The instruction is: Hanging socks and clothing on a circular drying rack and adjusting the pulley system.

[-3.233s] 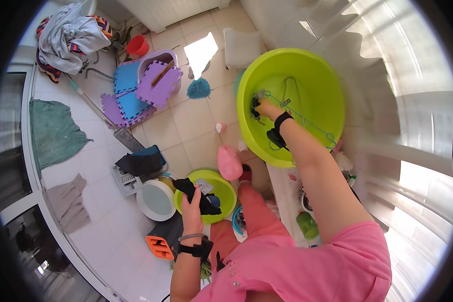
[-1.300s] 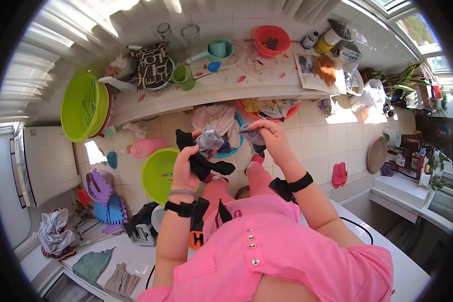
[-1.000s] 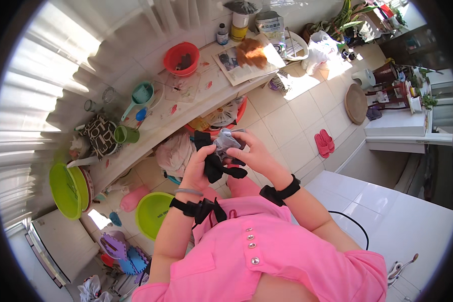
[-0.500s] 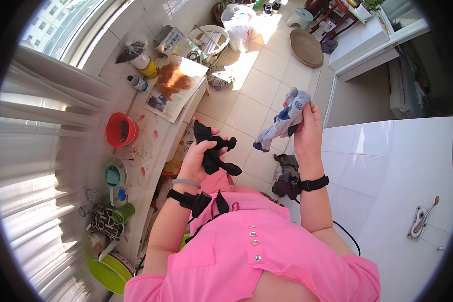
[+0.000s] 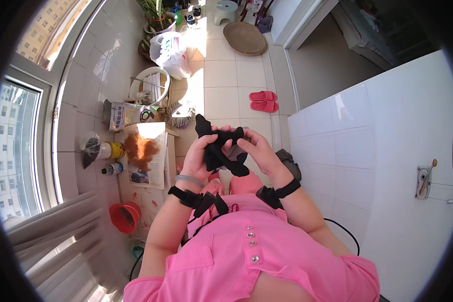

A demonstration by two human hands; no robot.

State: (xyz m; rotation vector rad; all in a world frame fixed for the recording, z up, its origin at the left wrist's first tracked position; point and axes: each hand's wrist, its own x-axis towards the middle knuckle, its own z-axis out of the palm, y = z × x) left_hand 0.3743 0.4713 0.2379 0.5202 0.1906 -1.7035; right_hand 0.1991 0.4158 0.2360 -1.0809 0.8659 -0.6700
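In front of my waist, my left hand [image 5: 198, 155] is closed around a bunch of black socks [image 5: 217, 151], whose ends stick out above and below the fingers. My right hand [image 5: 262, 153] has its thumb and fingers up against the right side of the black bunch. Little of the grey-blue sock [image 5: 242, 157] shows: bits of it peek out behind the black ones, by the right fingers. Exactly how the right fingers grip it is hidden.
Red slippers [image 5: 263, 101] and a round brown tray [image 5: 244, 38] lie on the tiled floor ahead. Dark clothing [image 5: 288, 165] is right of my legs. At left stand a red bucket [image 5: 125, 218], orange-brown powder [image 5: 142, 151] on paper, and a white bag [image 5: 170, 54].
My right hand has brought the grey-blue sock in from the right to the black socks, which now mostly cover it. The view has turned right, bringing the red slippers into sight.
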